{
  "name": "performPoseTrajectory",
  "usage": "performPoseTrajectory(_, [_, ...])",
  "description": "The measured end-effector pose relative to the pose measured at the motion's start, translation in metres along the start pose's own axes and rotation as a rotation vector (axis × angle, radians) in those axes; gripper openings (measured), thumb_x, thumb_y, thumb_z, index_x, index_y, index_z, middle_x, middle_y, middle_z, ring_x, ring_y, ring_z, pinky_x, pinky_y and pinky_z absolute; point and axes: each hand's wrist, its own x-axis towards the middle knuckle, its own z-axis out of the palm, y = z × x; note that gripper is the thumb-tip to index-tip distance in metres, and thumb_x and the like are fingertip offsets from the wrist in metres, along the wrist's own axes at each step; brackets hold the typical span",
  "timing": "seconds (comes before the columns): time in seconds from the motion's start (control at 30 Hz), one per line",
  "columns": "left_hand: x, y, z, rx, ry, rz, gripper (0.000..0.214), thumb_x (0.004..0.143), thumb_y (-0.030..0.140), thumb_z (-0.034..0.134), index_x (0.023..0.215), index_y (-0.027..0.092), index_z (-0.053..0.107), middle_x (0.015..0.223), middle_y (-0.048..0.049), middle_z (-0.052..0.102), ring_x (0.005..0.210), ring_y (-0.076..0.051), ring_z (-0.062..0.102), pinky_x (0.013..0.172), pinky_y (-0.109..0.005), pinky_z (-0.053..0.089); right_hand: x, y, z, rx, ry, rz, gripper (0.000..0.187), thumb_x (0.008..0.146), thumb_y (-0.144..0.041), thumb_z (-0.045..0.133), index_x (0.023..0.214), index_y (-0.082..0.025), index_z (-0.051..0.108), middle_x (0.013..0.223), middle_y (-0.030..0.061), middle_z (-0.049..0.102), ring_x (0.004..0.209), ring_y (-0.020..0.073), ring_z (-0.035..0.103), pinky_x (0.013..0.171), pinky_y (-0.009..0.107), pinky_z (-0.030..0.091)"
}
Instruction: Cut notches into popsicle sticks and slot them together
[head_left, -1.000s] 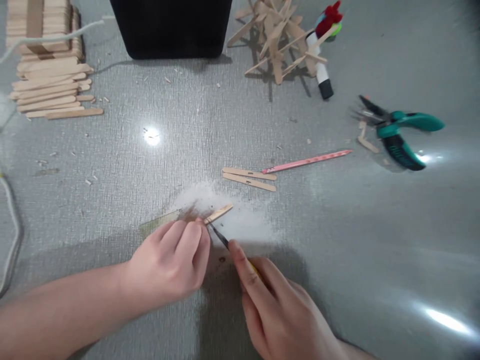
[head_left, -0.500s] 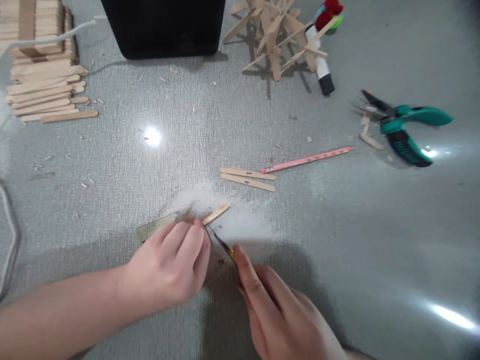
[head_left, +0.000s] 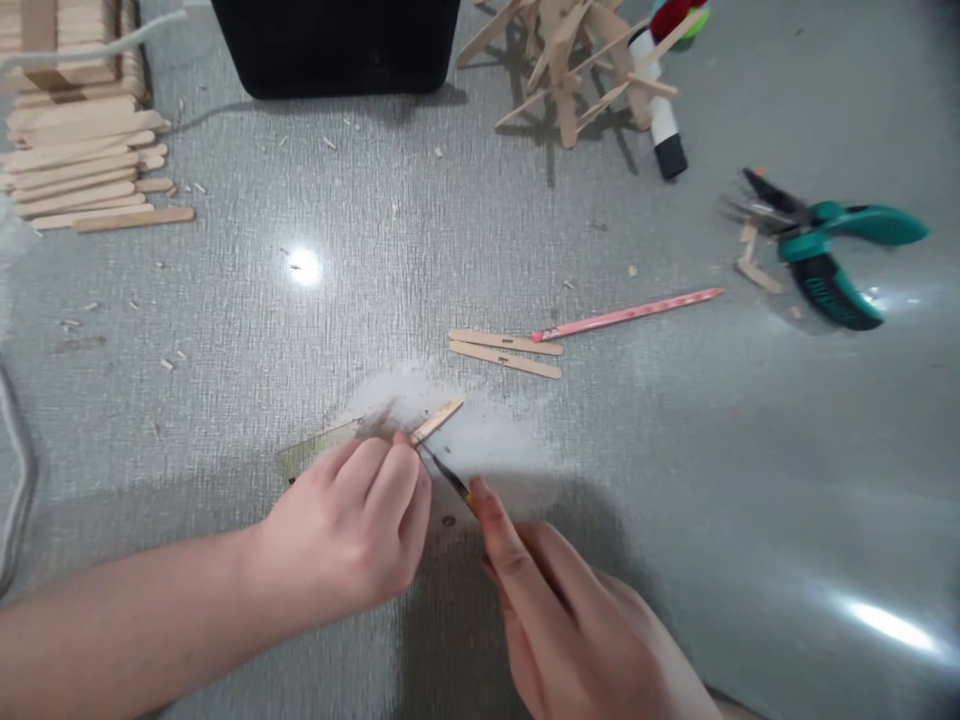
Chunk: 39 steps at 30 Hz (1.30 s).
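Observation:
My left hand [head_left: 349, 530] presses its fingertips down on a short wooden craft stick [head_left: 437, 420], which lies over a scuffed white patch on the grey table [head_left: 675, 480]. A clear ruler [head_left: 315, 450] sticks out to the left from under the same fingers. My right hand [head_left: 577, 620] is closed round a thin knife with a dark blade [head_left: 448, 478]. The blade's tip meets the stick right beside my left fingertips.
Two cut sticks [head_left: 506, 352] and a pink pencil [head_left: 628, 314] lie just beyond the work spot. Teal-handled pliers [head_left: 825, 255] rest at the right. A stick model [head_left: 577, 60] with a glue stick [head_left: 664, 125], a black box [head_left: 337, 45] and a pile of sticks [head_left: 79, 130] line the far side.
The view has shifted slightly. My right hand has slid a little back along the knife, and the blade stays at the stick. My left hand keeps its hold.

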Motion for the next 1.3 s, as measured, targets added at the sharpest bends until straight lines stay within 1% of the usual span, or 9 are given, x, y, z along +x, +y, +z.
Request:
performPoseTrajectory(0.13, [0.001, 0.000, 0.000, -0.027, -0.013, -0.011, 0.014, 0.080, -0.006, 0.065, 0.074, 0.005, 0.068, 0.059, -0.0016, 0.052, 0.053, -0.014, 0.044, 0.044, -0.029, 0.040, 0.001, 0.003, 0.000, 0.010, 0.007, -0.008, 0.070, 0.095, -0.005, 0.037, 0.162, -0.002, 0.016, 0.075, 0.0032, 0.059, 0.050, 0.0128, 0.054, 0.041, 0.025, 0.048])
performPoseTrajectory(0.3, [0.000, -0.001, 0.000, -0.025, 0.000, -0.009, 0.020, 0.082, -0.006, 0.062, 0.069, 0.007, 0.065, 0.057, -0.0005, 0.048, 0.052, -0.014, 0.041, 0.042, -0.030, 0.037, 0.006, 0.001, 0.001, -0.016, 0.032, -0.003, 0.067, 0.096, -0.006, 0.036, 0.161, -0.001, 0.023, 0.071, 0.0017, 0.055, 0.047, 0.0126, 0.050, 0.038, 0.026, 0.043])
performPoseTrajectory(0.47, [-0.001, 0.001, 0.001, 0.019, -0.010, -0.009, 0.007, 0.081, -0.003, 0.067, 0.078, 0.002, 0.068, 0.059, -0.0023, 0.050, 0.052, -0.015, 0.046, 0.042, -0.031, 0.043, 0.014, -0.002, 0.004, -0.035, 0.054, -0.004, 0.066, 0.097, -0.006, 0.033, 0.161, -0.001, 0.021, 0.071, 0.0026, 0.057, 0.049, 0.0133, 0.050, 0.041, 0.027, 0.044])
performPoseTrajectory(0.53, [-0.001, 0.003, 0.001, 0.045, -0.010, -0.020, 0.005, 0.080, -0.002, 0.069, 0.078, 0.002, 0.068, 0.058, -0.0016, 0.049, 0.051, -0.015, 0.046, 0.040, -0.031, 0.042, 0.012, -0.001, 0.006, -0.022, 0.053, -0.007, 0.067, 0.097, -0.006, 0.033, 0.162, -0.001, 0.019, 0.072, 0.0030, 0.058, 0.050, 0.0135, 0.051, 0.042, 0.026, 0.045])
performPoseTrajectory(0.83, [-0.001, 0.004, 0.001, 0.075, -0.008, -0.046, 0.022, 0.077, -0.007, 0.070, 0.064, 0.009, 0.063, 0.055, 0.0018, 0.043, 0.047, -0.012, 0.043, 0.037, -0.028, 0.039, -0.009, 0.000, 0.008, 0.015, 0.029, 0.002, 0.068, 0.096, -0.004, 0.040, 0.161, -0.002, 0.021, 0.077, 0.0045, 0.063, 0.056, 0.0130, 0.057, 0.046, 0.025, 0.051])
performPoseTrajectory(0.93, [-0.001, 0.004, 0.002, 0.071, -0.003, -0.052, 0.017, 0.078, -0.007, 0.069, 0.068, 0.006, 0.065, 0.056, 0.0008, 0.046, 0.048, -0.012, 0.043, 0.038, -0.028, 0.040, -0.013, 0.001, 0.007, 0.026, -0.004, -0.015, 0.069, 0.095, -0.004, 0.041, 0.161, 0.000, 0.019, 0.080, 0.0067, 0.065, 0.060, 0.0133, 0.060, 0.051, 0.023, 0.054])
performPoseTrajectory(1.1, [-0.002, 0.003, 0.001, 0.054, 0.042, -0.041, 0.010, 0.076, -0.008, 0.072, 0.077, 0.002, 0.069, 0.059, -0.0002, 0.052, 0.050, -0.012, 0.045, 0.039, -0.029, 0.040, -0.015, 0.004, 0.008, 0.071, -0.020, -0.010, 0.070, 0.096, -0.004, 0.040, 0.162, -0.002, 0.016, 0.080, 0.0055, 0.066, 0.059, 0.0125, 0.061, 0.051, 0.022, 0.054])
performPoseTrajectory(1.2, [-0.002, 0.003, -0.001, 0.061, 0.035, -0.049, 0.010, 0.078, -0.007, 0.070, 0.078, 0.002, 0.069, 0.057, 0.0007, 0.050, 0.050, -0.013, 0.046, 0.040, -0.029, 0.041, -0.014, 0.004, 0.008, 0.069, -0.025, -0.013, 0.067, 0.097, -0.005, 0.040, 0.161, 0.000, 0.021, 0.080, 0.0055, 0.066, 0.058, 0.0124, 0.061, 0.050, 0.022, 0.054])
performPoseTrajectory(1.3, [-0.002, 0.003, -0.001, 0.059, 0.012, -0.049, 0.011, 0.083, -0.007, 0.063, 0.080, 0.002, 0.069, 0.058, -0.0003, 0.051, 0.051, -0.014, 0.046, 0.041, -0.030, 0.041, -0.011, 0.003, 0.006, 0.046, -0.010, -0.022, 0.059, 0.098, -0.006, 0.041, 0.156, 0.002, 0.033, 0.079, 0.0059, 0.065, 0.055, 0.0115, 0.059, 0.047, 0.021, 0.053])
